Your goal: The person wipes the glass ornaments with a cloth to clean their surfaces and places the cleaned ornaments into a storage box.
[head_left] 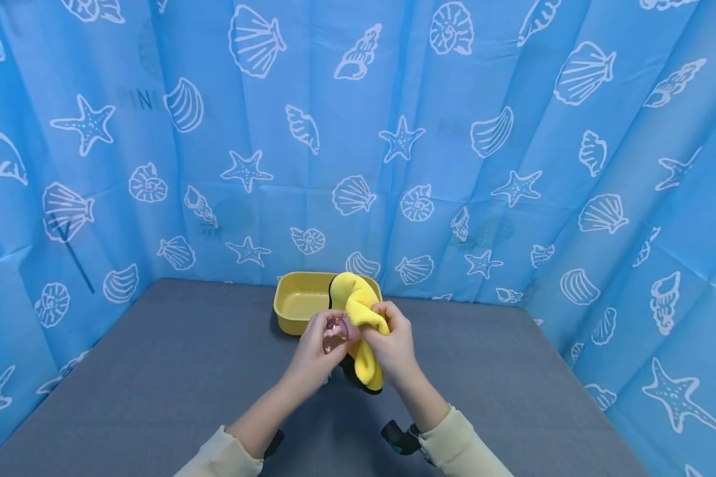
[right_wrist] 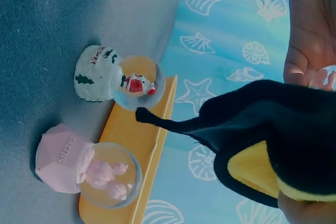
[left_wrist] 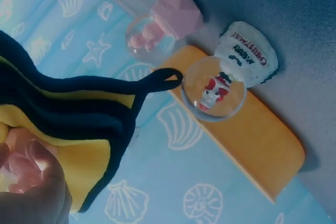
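My left hand [head_left: 315,351] holds a small clear globe with a pinkish inside and a purplish base [head_left: 336,330], seemingly a snow globe; the fingers cover much of it. My right hand [head_left: 398,344] pinches a yellow cloth with black edging [head_left: 358,291], bunched against that globe. A dark side of the cloth and a hanging loop [left_wrist: 163,80] show in the left wrist view. Below the hands, two snow globes stand on the table: one with a pink faceted base [right_wrist: 59,158] and pink cactus shapes, one with a white "Merry Christmas" base [right_wrist: 94,74] and a red-and-white figure.
A yellow basin [head_left: 292,324] stands behind the hands at the table's far side, partly covered from view by the cloth. The grey table [head_left: 203,371] reaches back to a blue curtain [head_left: 310,165] with white shells and starfish.
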### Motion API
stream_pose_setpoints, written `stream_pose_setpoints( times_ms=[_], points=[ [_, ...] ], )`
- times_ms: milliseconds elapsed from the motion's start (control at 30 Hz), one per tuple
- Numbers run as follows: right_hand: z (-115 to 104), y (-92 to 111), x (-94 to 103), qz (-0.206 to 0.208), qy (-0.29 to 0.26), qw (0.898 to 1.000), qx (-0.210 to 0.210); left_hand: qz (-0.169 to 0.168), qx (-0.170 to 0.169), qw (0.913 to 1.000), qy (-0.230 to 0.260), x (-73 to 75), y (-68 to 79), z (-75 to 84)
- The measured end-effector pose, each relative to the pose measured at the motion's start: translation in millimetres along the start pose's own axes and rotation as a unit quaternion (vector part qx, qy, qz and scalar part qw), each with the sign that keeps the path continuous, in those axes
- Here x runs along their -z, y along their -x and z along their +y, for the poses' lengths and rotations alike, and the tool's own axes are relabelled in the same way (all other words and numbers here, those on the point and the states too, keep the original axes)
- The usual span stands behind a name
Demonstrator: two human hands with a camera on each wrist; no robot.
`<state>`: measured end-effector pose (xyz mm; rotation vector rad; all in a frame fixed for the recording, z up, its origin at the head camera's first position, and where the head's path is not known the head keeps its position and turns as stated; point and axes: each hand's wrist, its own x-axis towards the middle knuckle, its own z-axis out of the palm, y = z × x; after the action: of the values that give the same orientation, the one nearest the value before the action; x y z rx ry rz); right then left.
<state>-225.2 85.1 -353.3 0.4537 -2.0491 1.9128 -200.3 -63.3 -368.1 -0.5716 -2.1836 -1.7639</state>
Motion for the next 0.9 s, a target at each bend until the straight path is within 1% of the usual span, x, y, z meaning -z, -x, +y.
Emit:
stream_pose_setpoints(
  times_ms=[100, 233, 367, 467, 533, 567, 667, 767, 833, 900],
  points=[
    [0, 0, 0.9, 0.014, -0.009, 1.000, -0.010, -0.002, 0.004, 0.9999, 0.011, 0.9, 0.4, -1.3],
    [1, -2, 4.3, 0.028, -0.042, 0.997, -0.056, 0.003, 0.018, 0.9997, 0.018, 4.6, 1.7, -2.7],
    [1, -4, 10.4, 0.035, -0.094, 0.989, -0.107, 0.013, 0.033, 0.9986, 0.039, 10.3, 2.3, -1.9],
    [-1, -1, 13.8, 0.033, -0.125, 0.985, -0.119, 0.022, 0.058, 0.9957, 0.069, 14.0, 1.9, -1.2],
    [-3, 1, 14.4, 0.022, -0.134, 0.985, -0.107, 0.023, 0.074, 0.9931, 0.087, 15.6, 1.5, -0.6],
    [-4, 3, 13.8, 0.011, -0.132, 0.987, -0.094, 0.023, 0.079, 0.9922, 0.094, 16.0, 1.1, -0.4],
    [-4, 8, 10.3, -0.034, -0.097, 0.994, -0.035, 0.020, 0.086, 0.9901, 0.109, 15.7, 0.0, 0.5],
    [-1, 11, 6.5, -0.063, -0.061, 0.996, 0.016, 0.029, 0.087, 0.9897, 0.110, 13.8, -0.8, 0.4],
    [1, 12, 6.1, -0.066, -0.050, 0.996, 0.025, 0.036, 0.090, 0.9889, 0.113, 12.4, -0.5, 0.7],
    [1, 13, 7.9, -0.064, -0.065, 0.996, 0.018, 0.039, 0.093, 0.9878, 0.118, 11.2, 0.4, 1.3]
  ],
)
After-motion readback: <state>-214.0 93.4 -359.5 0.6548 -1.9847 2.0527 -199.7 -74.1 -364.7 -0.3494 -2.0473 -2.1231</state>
